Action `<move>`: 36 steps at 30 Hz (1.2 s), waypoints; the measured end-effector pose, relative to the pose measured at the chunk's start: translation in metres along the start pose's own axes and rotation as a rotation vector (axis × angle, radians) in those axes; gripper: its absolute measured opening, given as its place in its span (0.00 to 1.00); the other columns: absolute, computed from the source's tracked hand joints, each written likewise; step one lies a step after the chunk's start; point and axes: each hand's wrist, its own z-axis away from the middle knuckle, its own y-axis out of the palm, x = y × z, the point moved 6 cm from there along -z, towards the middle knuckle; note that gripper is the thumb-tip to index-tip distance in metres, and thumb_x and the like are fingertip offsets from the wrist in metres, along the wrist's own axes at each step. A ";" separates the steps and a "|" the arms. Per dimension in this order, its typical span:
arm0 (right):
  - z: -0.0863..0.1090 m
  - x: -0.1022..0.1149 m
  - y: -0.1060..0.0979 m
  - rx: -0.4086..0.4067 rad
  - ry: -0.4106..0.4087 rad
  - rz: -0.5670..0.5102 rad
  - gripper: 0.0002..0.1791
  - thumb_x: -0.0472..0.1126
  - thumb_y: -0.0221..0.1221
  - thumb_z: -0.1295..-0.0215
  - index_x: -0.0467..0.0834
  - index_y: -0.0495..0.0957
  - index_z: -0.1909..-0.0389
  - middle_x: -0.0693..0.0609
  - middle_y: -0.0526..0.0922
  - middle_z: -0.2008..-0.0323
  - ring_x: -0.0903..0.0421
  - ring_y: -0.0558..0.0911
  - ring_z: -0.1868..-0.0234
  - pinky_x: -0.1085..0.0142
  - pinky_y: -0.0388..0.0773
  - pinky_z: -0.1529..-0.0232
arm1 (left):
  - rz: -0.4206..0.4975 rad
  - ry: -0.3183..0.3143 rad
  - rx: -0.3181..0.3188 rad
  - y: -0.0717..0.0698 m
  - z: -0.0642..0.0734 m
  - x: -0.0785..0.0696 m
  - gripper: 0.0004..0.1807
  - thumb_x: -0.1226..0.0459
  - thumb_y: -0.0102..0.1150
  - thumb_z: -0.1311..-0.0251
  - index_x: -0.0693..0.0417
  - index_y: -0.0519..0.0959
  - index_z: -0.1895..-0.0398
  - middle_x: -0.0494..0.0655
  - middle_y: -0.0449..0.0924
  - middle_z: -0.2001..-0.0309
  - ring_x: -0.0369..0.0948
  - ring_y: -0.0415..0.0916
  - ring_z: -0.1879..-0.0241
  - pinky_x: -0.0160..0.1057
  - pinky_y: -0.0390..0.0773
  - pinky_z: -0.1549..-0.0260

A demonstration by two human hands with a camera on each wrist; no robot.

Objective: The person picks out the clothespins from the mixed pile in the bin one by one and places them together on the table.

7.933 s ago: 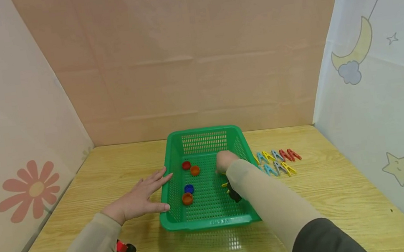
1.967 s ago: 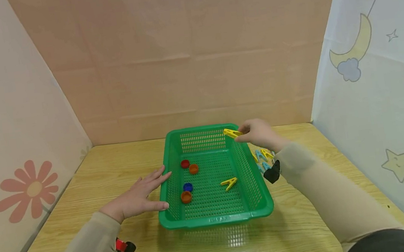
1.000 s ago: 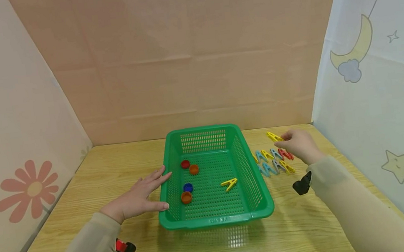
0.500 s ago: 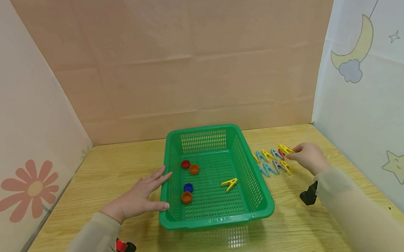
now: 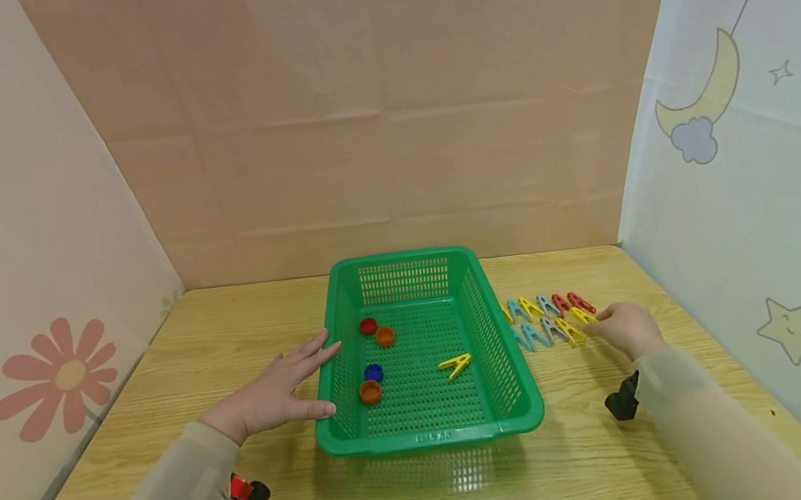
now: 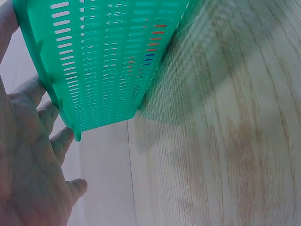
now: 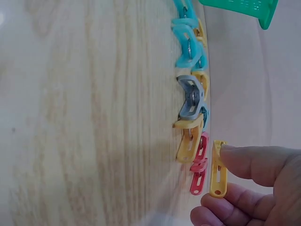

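Note:
My right hand (image 5: 629,328) pinches a yellow clothespin (image 7: 218,169) between thumb and fingers, at the right end of two rows of clothespins. Nearest to it are a yellow clothespin (image 5: 570,332) in the front row and two red clothespins (image 5: 579,302) behind. Whether the held one touches the table, I cannot tell. My left hand (image 5: 272,395) rests on the left rim of a green plastic basket (image 5: 431,437), fingers spread. Inside lie another yellow clothespin (image 5: 455,365) and several bottle caps: red (image 5: 368,326), orange (image 5: 384,336) and blue (image 5: 374,372).
Light blue (image 5: 533,335), grey (image 5: 552,330) and yellow clothespins lie close to the basket's right wall, which hides part of the leftmost ones. The wooden table (image 5: 431,496) meets a backdrop (image 5: 384,118) behind, and printed panels (image 5: 774,179) stand on both sides.
My right hand was inside the basket, then came out over its right wall with a yellow clothespin. It has moved right and lowered to the rows' right end. My left hand has stayed put.

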 end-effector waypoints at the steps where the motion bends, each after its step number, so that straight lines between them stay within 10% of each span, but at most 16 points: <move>1: 0.000 -0.001 0.000 0.004 0.004 0.001 0.30 0.48 0.61 0.37 0.25 0.72 0.47 0.26 0.72 0.45 0.30 0.72 0.49 0.42 0.74 0.54 | -0.002 0.000 0.000 0.000 0.000 0.000 0.48 0.44 0.61 0.42 0.45 0.51 0.23 0.51 0.37 0.23 0.60 0.34 0.26 0.72 0.31 0.39; 36: -0.007 -0.013 0.006 0.041 0.092 0.036 0.32 0.49 0.64 0.39 0.24 0.72 0.48 0.29 0.76 0.51 0.37 0.77 0.56 0.48 0.76 0.59 | -0.007 -0.004 -0.002 0.001 0.000 0.000 0.47 0.44 0.61 0.42 0.45 0.51 0.23 0.51 0.37 0.23 0.60 0.34 0.26 0.71 0.32 0.38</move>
